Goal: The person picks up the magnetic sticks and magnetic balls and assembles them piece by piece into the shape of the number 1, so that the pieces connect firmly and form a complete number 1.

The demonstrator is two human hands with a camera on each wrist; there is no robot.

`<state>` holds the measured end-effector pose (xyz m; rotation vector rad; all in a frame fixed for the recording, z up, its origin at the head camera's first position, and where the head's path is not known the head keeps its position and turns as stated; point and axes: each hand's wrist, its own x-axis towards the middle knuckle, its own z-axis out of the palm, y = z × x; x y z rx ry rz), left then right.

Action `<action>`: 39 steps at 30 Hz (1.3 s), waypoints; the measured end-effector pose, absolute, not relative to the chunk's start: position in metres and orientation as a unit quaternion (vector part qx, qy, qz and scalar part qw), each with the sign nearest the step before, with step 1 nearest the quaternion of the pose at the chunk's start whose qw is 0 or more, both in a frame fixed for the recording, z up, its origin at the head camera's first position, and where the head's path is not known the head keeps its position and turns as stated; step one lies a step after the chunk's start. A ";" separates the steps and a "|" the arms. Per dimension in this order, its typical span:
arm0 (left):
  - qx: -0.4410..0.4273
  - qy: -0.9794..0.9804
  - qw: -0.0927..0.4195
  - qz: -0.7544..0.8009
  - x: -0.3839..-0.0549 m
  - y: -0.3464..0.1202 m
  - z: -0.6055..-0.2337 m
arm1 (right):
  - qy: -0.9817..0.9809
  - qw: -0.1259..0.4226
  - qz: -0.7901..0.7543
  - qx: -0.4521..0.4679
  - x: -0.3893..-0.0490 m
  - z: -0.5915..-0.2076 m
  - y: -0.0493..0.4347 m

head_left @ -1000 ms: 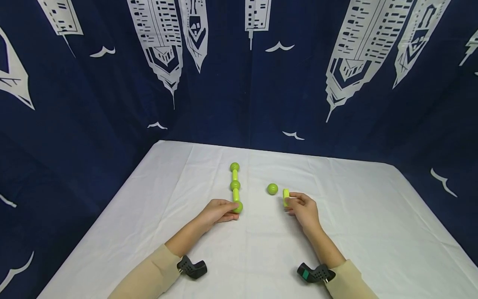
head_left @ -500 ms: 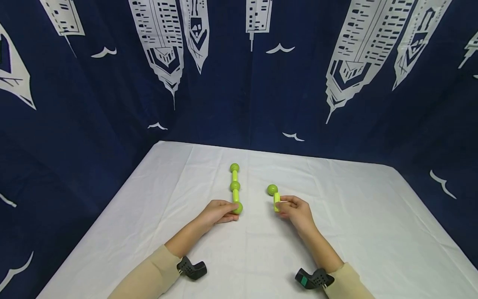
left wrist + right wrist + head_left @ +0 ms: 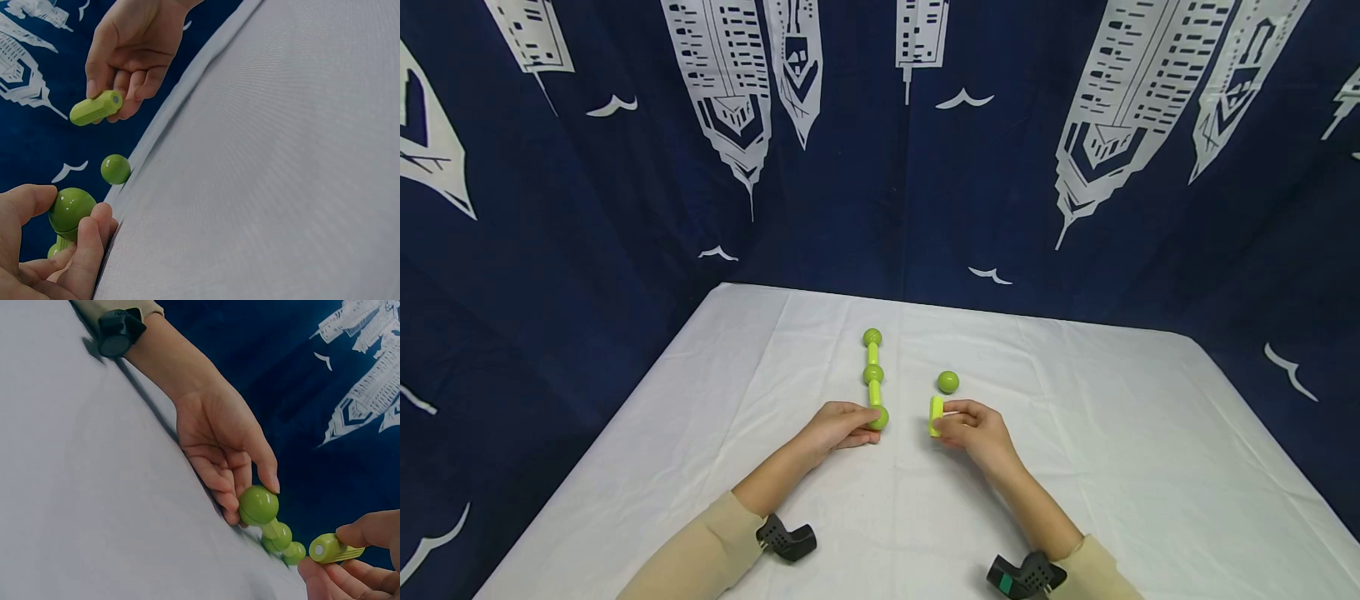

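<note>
A person's left hand (image 3: 844,423) pinched the near ball (image 3: 878,418) of a green chain between thumb and fingers. Running away from that grip in a nearly straight line came a rod (image 3: 875,393), the middle ball (image 3: 873,374), another rod (image 3: 872,355) and the far ball (image 3: 872,337); these five pieces appeared joined already. To the right of that grip, the right hand (image 3: 981,433) pinched a separate yellow-green rod (image 3: 936,408) between thumb and fingers, its length roughly parallel to the chain and touching none of it. Just beyond the right fingertips sat a loose ball (image 3: 948,382), so the held rod and this ball were the pieces left unattached. A strip of white cloth (image 3: 1112,458) lay between the two grips, giving the hands room to close in. The table's far edge ran beyond the chain's end, its slanting left edge stood well apart from the left grip, and broad cloth stretched right of the right one.
</note>
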<state>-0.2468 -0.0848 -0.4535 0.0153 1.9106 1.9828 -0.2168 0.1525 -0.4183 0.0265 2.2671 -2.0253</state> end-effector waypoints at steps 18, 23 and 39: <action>0.002 0.688 0.192 0.699 -0.247 -0.085 -0.451 | 0.737 0.125 -0.662 -0.048 -0.203 -0.423 0.123; 0.010 0.686 0.192 0.702 -0.247 -0.087 -0.453 | 0.736 0.143 -0.659 -0.058 -0.203 -0.427 0.110; -0.006 0.683 0.182 0.707 -0.247 -0.085 -0.452 | 0.724 0.166 -0.667 -0.059 -0.198 -0.434 0.093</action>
